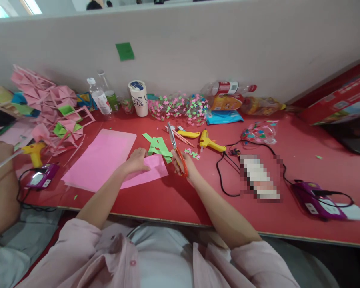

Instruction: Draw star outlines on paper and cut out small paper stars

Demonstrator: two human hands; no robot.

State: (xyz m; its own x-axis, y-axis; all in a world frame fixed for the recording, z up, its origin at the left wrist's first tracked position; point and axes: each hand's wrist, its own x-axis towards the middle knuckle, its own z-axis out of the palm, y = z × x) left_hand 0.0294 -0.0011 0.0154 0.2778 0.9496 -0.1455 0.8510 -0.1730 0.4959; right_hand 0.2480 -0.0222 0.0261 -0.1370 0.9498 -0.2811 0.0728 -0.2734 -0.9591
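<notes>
a clear bag [269, 132] toward the worktop's [174, 204] back edge holds stars [261, 135], while right hand [191, 167] grips orange-handled scissors [181, 161] and left hand [137, 161] flat pink paper [156, 166].

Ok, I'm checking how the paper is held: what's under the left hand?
Pink paper shows beneath the left hand, extending toward the right hand with the scissors. What the left hand itself covers can't be seen.
</notes>
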